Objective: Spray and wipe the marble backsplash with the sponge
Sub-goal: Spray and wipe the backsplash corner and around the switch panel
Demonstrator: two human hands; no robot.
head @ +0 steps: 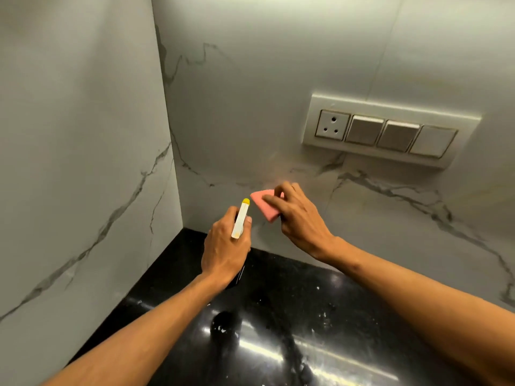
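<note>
While the white-and-yellow spray bottle (241, 218) is gripped in the left hand (225, 247), wiping is judged to be in hand.
The pink rectangular sponge (263, 205) is pinched by the right hand (302, 220) low at the veined marble backsplash (250, 121); flat, pressed strokes are called for next.

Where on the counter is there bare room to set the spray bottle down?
The black countertop lies bare between the two forearms, up to the foot of the marble backsplash. The corner by the side wall, left of the left hand, is bare but narrow. Crowded where the spray bottle and the right hand with the pink sponge meet.
</note>
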